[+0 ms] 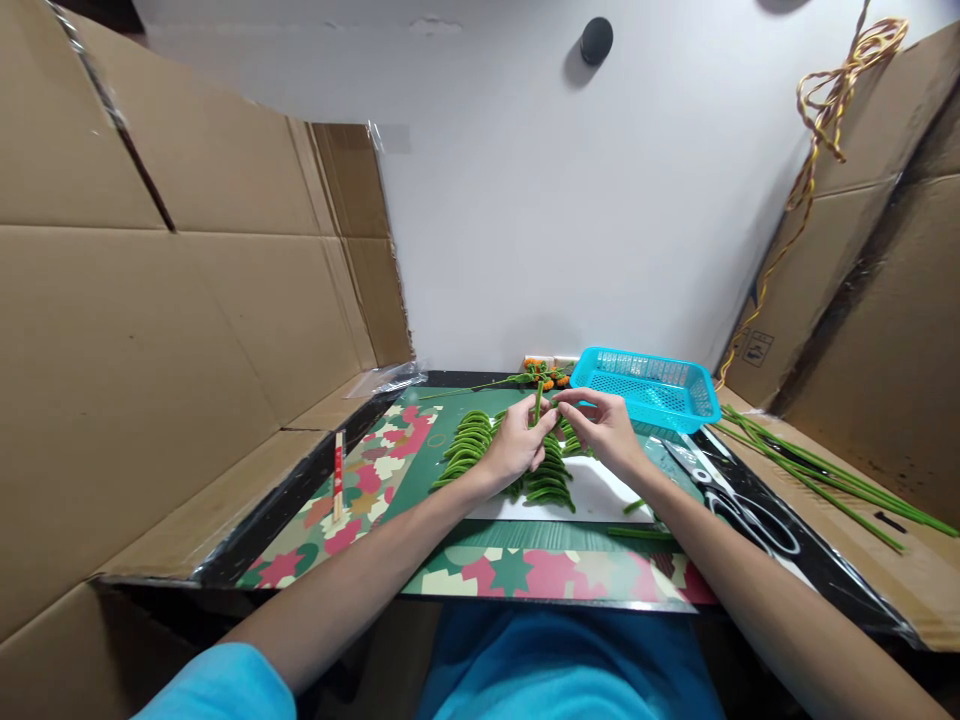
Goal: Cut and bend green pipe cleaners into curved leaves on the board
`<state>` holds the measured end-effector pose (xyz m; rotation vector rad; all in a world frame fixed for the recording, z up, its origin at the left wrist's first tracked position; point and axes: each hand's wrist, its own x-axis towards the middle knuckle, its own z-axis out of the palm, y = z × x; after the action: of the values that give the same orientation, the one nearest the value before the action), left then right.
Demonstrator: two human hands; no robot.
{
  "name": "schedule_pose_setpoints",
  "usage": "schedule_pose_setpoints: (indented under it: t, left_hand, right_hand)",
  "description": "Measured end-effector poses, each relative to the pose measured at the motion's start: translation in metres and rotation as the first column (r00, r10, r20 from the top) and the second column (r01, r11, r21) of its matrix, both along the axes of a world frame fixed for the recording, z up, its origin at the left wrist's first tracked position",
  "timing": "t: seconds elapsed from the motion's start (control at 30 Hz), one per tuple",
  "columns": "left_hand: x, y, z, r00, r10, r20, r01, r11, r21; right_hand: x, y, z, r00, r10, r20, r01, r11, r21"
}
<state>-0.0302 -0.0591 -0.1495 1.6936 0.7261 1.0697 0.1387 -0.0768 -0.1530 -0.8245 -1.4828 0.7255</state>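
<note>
My left hand [517, 440] is closed on a green pipe cleaner [539, 400], whose upper end sticks up past the fingers. Close beside it, my right hand [600, 422] pinches at the same piece with thumb and forefinger; the fingertips hide part of it. Below both hands, rows of curved green pipe cleaner pieces [466, 446] lie on a white sheet [600, 490] and the green mat. Short straight green lengths [641, 534] rest near the right forearm.
A blue plastic basket [709, 400] stands at the back right. Scissors [739, 515] and long green pipe cleaners [840, 480] lie on the right. Orange flowers on green stems [546, 374] sit against the wall. Chopsticks in a red wrapper [338, 475] lie left. Cardboard walls [225, 320] flank the table.
</note>
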Motion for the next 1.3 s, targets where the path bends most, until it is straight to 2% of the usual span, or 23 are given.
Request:
schedule_pose_setpoints:
  t: [0.23, 0.5, 0.7, 1.03, 1.2, 1.3]
  left_hand:
    - [0.0019, -0.0018, 0.0007, 0.999, -0.028, 0.029, 0.028, 1.000, -0.013]
    - [0.0005, 0.0040, -0.0037, 0.999, -0.044, 0.005, 0.044, 0.999, 0.008]
    - [-0.0008, 0.0051, -0.0042, 0.999, -0.010, -0.030, 0.011, 0.999, 0.033]
    - [-0.0011, 0.0035, -0.0005, 0.999, -0.021, -0.047, 0.024, 0.998, 0.059]
    - [-0.0012, 0.0045, -0.0024, 0.998, -0.039, -0.050, 0.042, 0.998, 0.041]
    - [-0.0005, 0.0043, -0.0035, 0.997, -0.061, -0.048, 0.062, 0.998, 0.012]
  right_hand:
    - [0.0008, 0.0003, -0.0007, 0.994, -0.071, 0.086, 0.064, 0.994, 0.085]
    - [0.0013, -0.0020, -0.0009, 0.964, -0.203, 0.173, 0.159, 0.958, 0.238]
    - [0.0009, 0.0005, -0.0044, 0.946, -0.233, 0.225, 0.164, 0.943, 0.290]
    - [0.0028, 0.0023, -0.0048, 0.932, -0.258, 0.254, 0.170, 0.930, 0.325]
    - [0.0023, 0.0004, -0.0057, 0.933, -0.254, 0.254, 0.169, 0.935, 0.311]
    - [0.0056, -0.0026, -0.0033, 0.934, -0.250, 0.256, 0.149, 0.922, 0.356]
